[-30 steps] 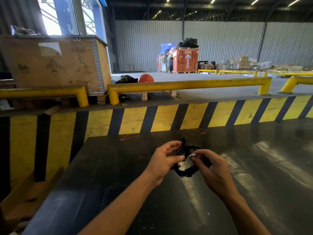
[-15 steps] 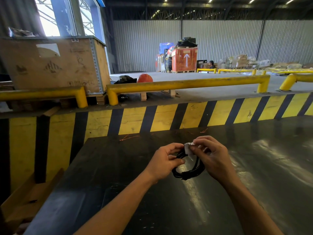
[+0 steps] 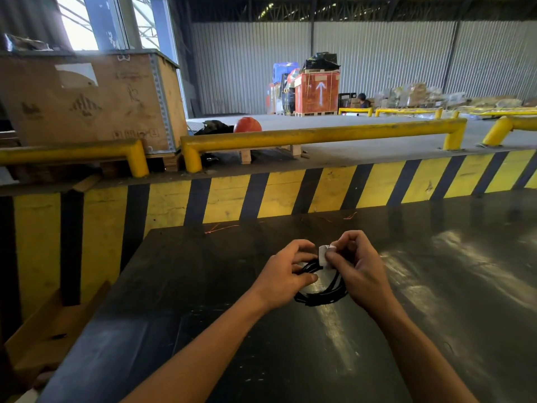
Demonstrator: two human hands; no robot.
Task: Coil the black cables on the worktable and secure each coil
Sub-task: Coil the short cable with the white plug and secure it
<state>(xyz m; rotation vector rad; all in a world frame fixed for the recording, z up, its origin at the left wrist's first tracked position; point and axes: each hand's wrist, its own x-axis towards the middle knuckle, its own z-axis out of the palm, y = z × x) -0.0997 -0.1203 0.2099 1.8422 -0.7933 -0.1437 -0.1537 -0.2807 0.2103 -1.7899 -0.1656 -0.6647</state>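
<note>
The left hand (image 3: pixel 286 274) is pinching the left side of the cable coil (image 3: pixel 321 295), which is hanging just above the bench (image 3: pixel 203 286). To the right of it, at the coil's top, the right hand (image 3: pixel 359 269) is pressing a white tie (image 3: pixel 323 253) around the strands. The coil looks light, limp and springy, so gripping beside the tie seems wisest. Compared with half a second ago, both hands are sitting almost unchanged, with the tie tucked closer.
</note>
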